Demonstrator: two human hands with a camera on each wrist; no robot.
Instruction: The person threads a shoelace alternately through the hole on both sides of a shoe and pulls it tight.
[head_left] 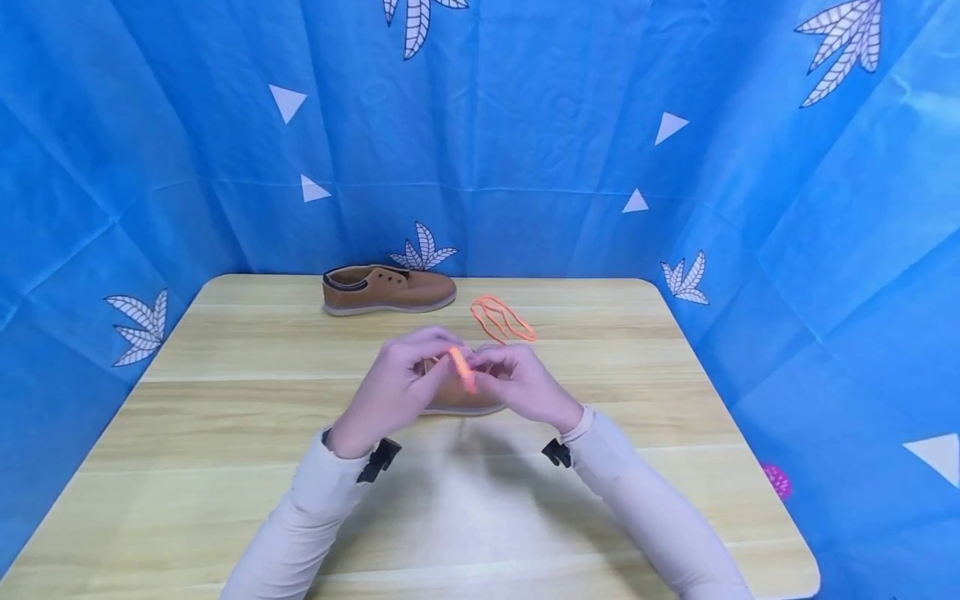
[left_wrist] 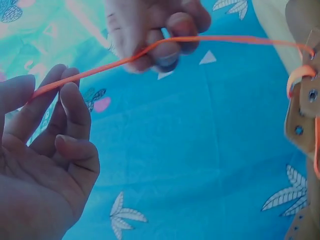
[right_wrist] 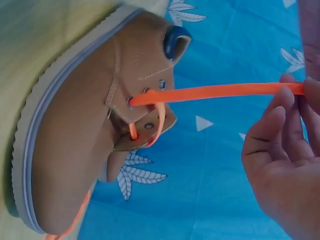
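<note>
Pinching the lace (right_wrist: 220,93), the left hand (head_left: 397,379) holds it farther along than the right hand (head_left: 525,385), which also pinches it and is nearer, along the strand, to the shoe (right_wrist: 75,130). That shoe is on the desk (head_left: 187,500), below and beyond both hands; the stretched lace's long axis runs from it toward them. From the head, the hands hide much of the shoe; the lace's tip is hard to make out.

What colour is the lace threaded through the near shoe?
The lace is bright orange; it shows best in the right wrist view.
</note>
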